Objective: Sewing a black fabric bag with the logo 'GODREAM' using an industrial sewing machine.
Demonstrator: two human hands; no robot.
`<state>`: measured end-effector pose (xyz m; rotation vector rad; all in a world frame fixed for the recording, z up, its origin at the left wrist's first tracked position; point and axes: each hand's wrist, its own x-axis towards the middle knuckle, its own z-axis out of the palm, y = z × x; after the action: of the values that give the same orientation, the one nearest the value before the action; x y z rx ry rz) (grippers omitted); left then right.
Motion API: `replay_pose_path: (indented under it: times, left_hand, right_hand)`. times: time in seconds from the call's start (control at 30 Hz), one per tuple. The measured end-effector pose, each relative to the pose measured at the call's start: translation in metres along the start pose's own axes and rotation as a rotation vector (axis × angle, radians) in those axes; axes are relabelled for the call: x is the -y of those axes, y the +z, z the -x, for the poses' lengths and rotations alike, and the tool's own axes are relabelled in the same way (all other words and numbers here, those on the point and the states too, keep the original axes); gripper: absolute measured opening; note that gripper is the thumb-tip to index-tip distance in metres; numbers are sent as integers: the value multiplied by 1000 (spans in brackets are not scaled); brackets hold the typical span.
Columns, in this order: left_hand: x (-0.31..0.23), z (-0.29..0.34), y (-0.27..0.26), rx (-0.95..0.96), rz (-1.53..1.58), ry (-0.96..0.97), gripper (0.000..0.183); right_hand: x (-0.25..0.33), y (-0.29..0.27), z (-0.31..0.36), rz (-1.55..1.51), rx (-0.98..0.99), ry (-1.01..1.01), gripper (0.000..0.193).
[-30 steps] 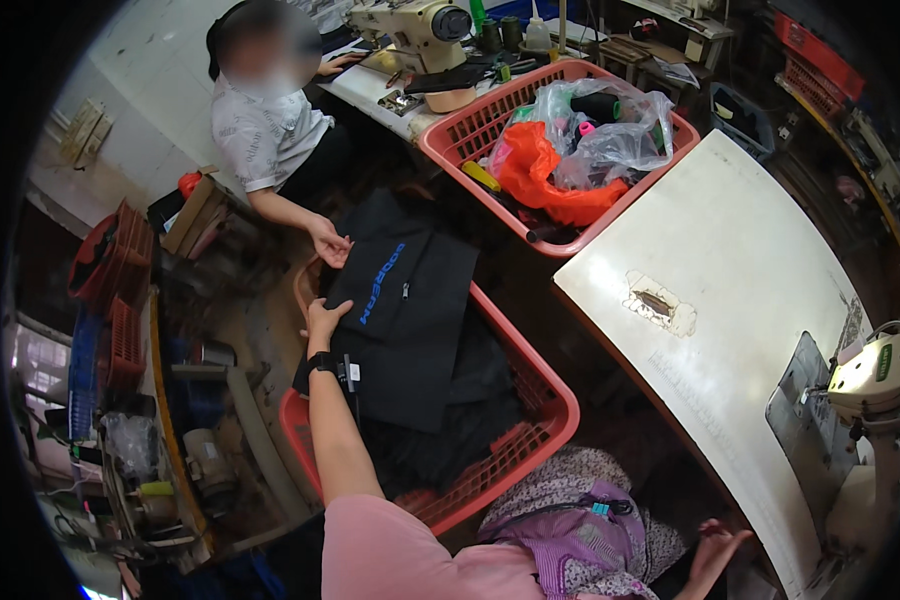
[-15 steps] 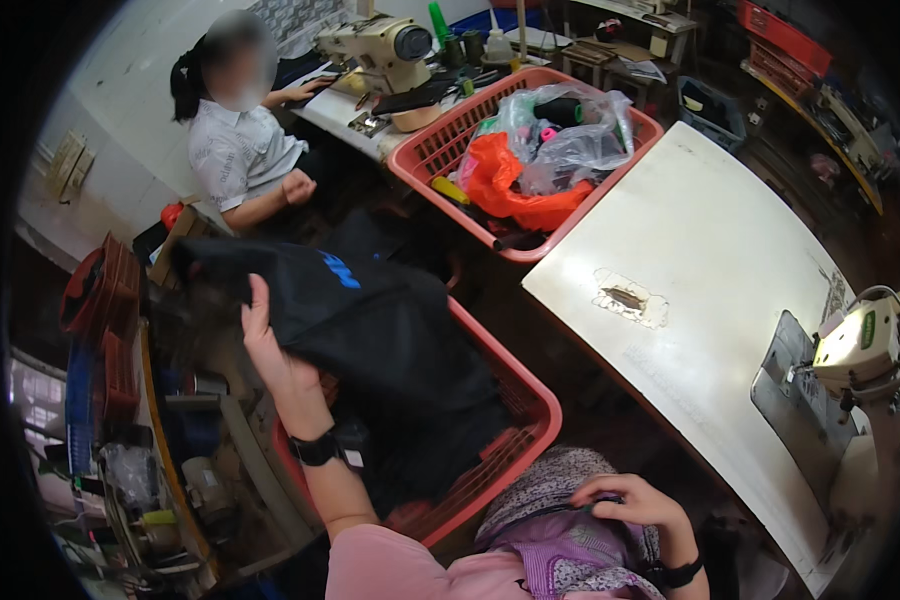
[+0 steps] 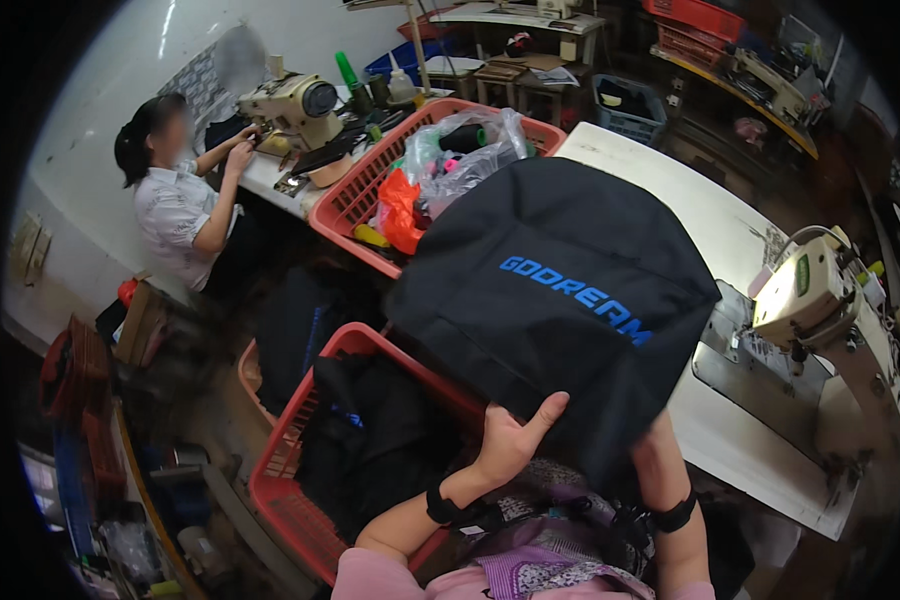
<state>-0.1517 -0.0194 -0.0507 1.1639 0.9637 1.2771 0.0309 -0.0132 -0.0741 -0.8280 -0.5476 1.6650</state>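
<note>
A large black fabric piece (image 3: 590, 220) with blue lettering is spread out in front of me, raised over the corner of the white table. My left hand (image 3: 510, 447) grips its near edge, thumb on the upper side and the fingers hidden behind the cloth. At the near right edge is my right hand (image 3: 658, 455), against the fabric; it is blurred and its fingers are hidden. Left of my arms, a red plastic basket (image 3: 275, 487) holds more black fabric (image 3: 365, 455), with some blue print showing.
A white sewing table (image 3: 710, 200) with a sewing machine (image 3: 808, 290) stands at the right. Beyond the cloth, a pink basket (image 3: 355, 185) holds plastic bags and thread cones. At the far left a co-worker (image 3: 175, 205) sits by another sewing machine (image 3: 290, 105). More dark fabric (image 3: 295, 325) lies behind the red basket.
The black fabric piece has come up from over the red basket to the right, in front of me. My right hand has moved from my lap to its edge. My view has shifted right.
</note>
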Motion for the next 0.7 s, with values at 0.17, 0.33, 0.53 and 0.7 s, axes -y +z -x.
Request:
replay_pose_path:
  times: [0.17,0.33,0.53,0.7]
  left_hand:
    - [48,-11,15,-164,343,-136,22]
    - [37,-22,32,-99,448,-346,16]
    - [49,-15,33,-51,599,-455,25]
    - [44,-14,23,107,670,-540,33]
  right_hand:
    - [24,-19,-18,-47,-404,-72,43]
    - [11,-92,22,1218,-507,-916,38]
    - [15,-21,84,1320,-508,-1358,21]
    - [9,26,46,1681,-76,-1047,38]
